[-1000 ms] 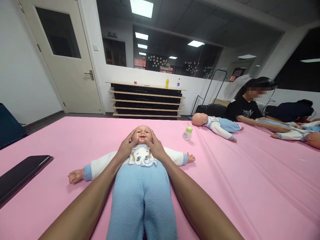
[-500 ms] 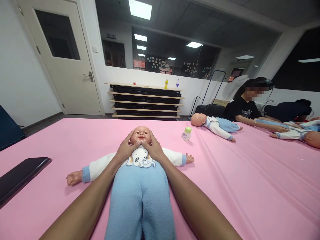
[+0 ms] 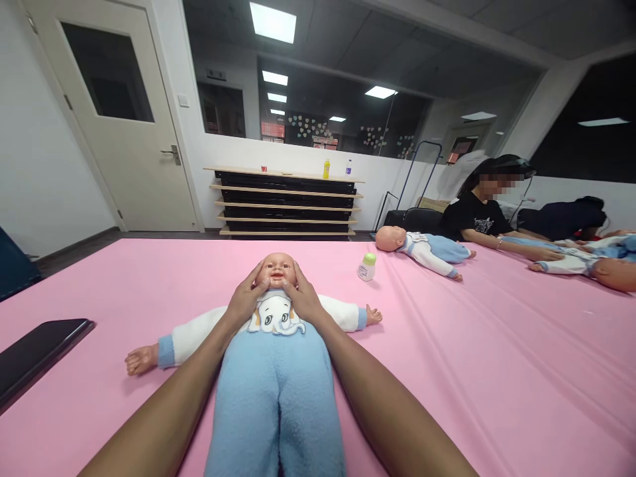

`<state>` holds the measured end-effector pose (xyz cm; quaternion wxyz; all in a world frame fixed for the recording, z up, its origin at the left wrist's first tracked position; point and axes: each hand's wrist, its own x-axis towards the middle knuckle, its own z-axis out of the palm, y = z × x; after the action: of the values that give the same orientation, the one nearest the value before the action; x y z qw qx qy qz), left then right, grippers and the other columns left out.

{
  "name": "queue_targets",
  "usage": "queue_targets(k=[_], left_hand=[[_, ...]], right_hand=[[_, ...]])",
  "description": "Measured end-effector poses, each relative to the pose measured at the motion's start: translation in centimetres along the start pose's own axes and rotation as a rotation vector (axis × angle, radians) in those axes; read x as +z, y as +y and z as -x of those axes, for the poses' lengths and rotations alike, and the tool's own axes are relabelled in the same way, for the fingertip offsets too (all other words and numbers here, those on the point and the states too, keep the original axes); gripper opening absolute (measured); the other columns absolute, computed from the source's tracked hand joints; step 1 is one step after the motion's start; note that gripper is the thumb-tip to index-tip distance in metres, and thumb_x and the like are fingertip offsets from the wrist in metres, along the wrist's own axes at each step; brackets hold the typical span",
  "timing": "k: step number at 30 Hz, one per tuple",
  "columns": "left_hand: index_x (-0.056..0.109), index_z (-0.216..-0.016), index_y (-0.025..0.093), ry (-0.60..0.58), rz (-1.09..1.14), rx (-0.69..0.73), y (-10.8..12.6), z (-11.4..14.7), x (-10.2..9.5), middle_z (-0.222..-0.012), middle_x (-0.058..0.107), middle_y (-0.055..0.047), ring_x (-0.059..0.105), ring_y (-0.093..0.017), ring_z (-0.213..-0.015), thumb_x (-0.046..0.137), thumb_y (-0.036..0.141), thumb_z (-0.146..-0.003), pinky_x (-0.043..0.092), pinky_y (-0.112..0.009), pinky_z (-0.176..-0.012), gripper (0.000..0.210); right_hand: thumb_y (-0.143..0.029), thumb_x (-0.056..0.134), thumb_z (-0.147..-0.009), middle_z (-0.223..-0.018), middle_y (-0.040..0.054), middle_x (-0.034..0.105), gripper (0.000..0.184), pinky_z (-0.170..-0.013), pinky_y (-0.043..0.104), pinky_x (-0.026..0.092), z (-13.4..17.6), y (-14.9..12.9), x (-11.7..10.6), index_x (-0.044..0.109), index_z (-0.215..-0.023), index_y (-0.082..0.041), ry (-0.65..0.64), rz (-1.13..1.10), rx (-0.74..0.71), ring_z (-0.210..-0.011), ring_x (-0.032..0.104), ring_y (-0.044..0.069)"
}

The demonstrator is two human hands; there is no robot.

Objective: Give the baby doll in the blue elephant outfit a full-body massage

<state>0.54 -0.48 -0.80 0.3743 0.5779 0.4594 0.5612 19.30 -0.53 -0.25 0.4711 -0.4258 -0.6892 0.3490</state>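
A baby doll (image 3: 278, 371) lies on its back, in a white and blue fleece suit with an elephant face on the chest. Its arms are spread out and its feet are below the picture. My left hand (image 3: 246, 296) cups one side of its head, with the thumb near the corner of the mouth. On the other side my right hand (image 3: 303, 297) holds the head likewise, its thumb on the cheek by the chin. Both hands' fingers wrap round toward the ears, and their tips are partly hidden behind the head.
A white bottle with a green cap (image 3: 366, 267) stands on the pink sheet (image 3: 447, 371). A black phone-like slab (image 3: 40, 354) lies at the left. Another doll (image 3: 422, 248) rests at the right, near a co-worker (image 3: 481, 212) handling a further doll (image 3: 591, 266).
My thumbs have slid apart, from close together under the doll's mouth outward along its cheeks. The view has shifted slightly; the doll stays lying in place.
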Motion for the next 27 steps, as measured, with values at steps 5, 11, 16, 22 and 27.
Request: queue_targets(k=[5,11,16,22,27], left_hand=[[0.039,-0.151,0.028,-0.026,-0.057,-0.020,0.62,0.27,-0.01,-0.152,0.046,-0.007,0.050,-0.029,-0.133,0.063,0.057,-0.083,0.045,-0.041,-0.106,0.077],[0.042,-0.149,0.027,-0.006,-0.056,-0.008,0.70,0.24,0.02,-0.151,0.047,-0.006,0.046,-0.027,-0.137,0.061,0.056,-0.085,0.040,-0.038,-0.112,0.073],[0.040,-0.150,0.027,-0.021,-0.053,0.002,0.72,0.39,0.12,-0.149,0.049,-0.008,0.053,-0.029,-0.130,0.064,0.056,-0.082,0.044,-0.043,-0.107,0.077],[0.040,-0.150,0.026,-0.021,-0.025,-0.006,0.35,0.14,0.06,-0.152,0.045,-0.007,0.046,-0.028,-0.137,0.065,0.053,-0.083,0.038,-0.041,-0.113,0.076],[0.040,-0.150,0.029,-0.018,-0.054,0.001,0.06,0.05,-0.08,-0.153,0.044,-0.006,0.044,-0.029,-0.138,0.061,0.055,-0.085,0.036,-0.043,-0.114,0.074]], right_hand=[[-0.060,0.056,-0.088,-0.157,0.0019,0.035,0.081,-0.121,0.045,0.023,-0.01,-0.12,0.02,0.024,-0.156,-0.029,0.003,0.001,-0.004,-0.147,0.030,0.026],[-0.059,0.054,-0.090,-0.158,0.0028,0.033,0.080,-0.122,0.043,0.023,-0.06,-0.23,0.01,0.022,-0.157,-0.027,0.005,0.007,0.012,-0.146,0.030,0.024],[-0.058,0.055,-0.089,-0.158,0.0022,0.034,0.080,-0.122,0.042,0.023,0.07,-0.41,0.01,0.024,-0.156,-0.028,0.005,0.013,0.005,-0.146,0.031,0.024],[-0.054,0.053,-0.091,-0.157,0.0012,0.035,0.074,-0.122,0.043,0.022,0.08,-0.43,-0.01,0.026,-0.155,-0.029,0.014,0.002,0.014,-0.146,0.031,0.023],[-0.057,0.060,-0.086,-0.156,0.0020,0.036,0.083,-0.121,0.043,0.025,0.11,-0.42,0.03,0.025,-0.156,-0.029,0.017,0.003,0.009,-0.145,0.033,0.025]])
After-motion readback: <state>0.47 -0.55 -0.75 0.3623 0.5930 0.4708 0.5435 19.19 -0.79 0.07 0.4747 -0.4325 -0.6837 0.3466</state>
